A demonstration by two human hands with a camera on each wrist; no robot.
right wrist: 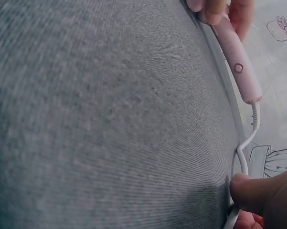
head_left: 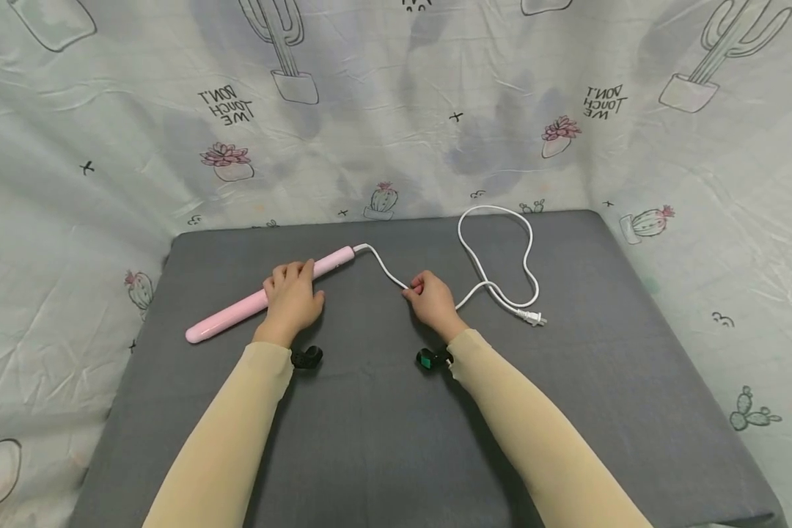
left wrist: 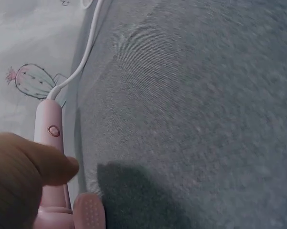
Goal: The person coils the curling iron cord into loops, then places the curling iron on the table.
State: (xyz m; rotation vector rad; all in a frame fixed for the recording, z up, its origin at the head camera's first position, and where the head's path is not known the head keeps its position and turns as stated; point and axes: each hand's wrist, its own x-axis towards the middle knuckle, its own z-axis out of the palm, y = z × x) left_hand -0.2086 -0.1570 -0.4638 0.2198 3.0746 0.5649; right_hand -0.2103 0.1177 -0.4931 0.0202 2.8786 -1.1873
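Two beige sleeves [head_left: 218,440] are spanning the near part of the grey worktop [head_left: 369,455], each with a black wrist device [head_left: 307,358] by its cuff. Beyond them, around the middle, the right grip [head_left: 435,303] is pinching the white cord [head_left: 388,273] between thumb and finger, while the left grip [head_left: 292,297] is holding the pink wand [head_left: 227,315] — perhaps a hair styler — with fingers bent over its far side. The wand is slanting across the left half, its tip pointing at the left edge, its cord end lying nearer the far edge. The plug [head_left: 533,318] is resting right of centre, with the cord looping beyond it close to the far edge; a cactus-printed cloth [head_left: 383,110] is hanging behind. From here, a hard pull could be straining the cord's joint, or swinging the wand askew if the left grip were too light; the crossing loop could be tightening into a kink — or dragging the plug — if drawn in carelessly. Counting up, the scene is showing one wand, one cord, one plug, two grips, two sleeves, two wrist devices, one worktop and one cloth.
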